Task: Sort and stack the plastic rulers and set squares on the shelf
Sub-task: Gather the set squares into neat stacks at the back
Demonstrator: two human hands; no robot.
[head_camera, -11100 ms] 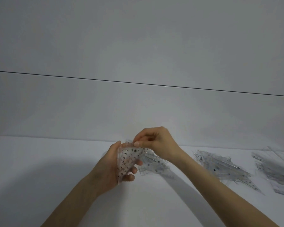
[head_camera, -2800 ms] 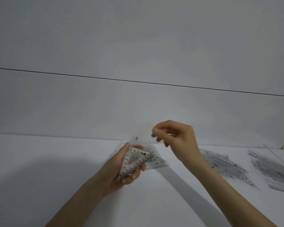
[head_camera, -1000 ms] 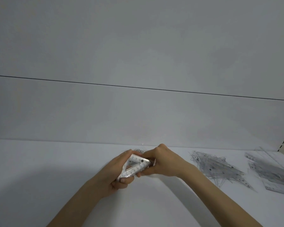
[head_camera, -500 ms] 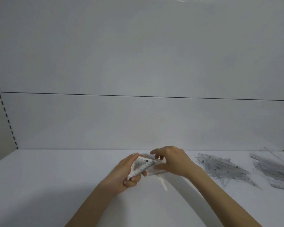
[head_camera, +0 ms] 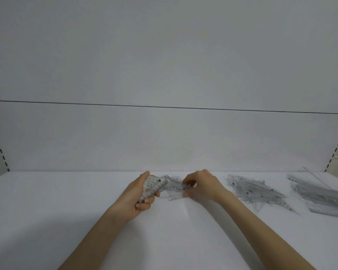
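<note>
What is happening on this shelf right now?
A person is sorting clear plastic drawing tools on a white shelf. The left hand holds a small stack of set squares. The right hand pinches a loose set square lying just beside that stack. Further right lie a pile of set squares and a pile of rulers.

White shelf (head_camera: 57,201): set squares (head_camera: 252,190), rulers (head_camera: 320,195).
</note>
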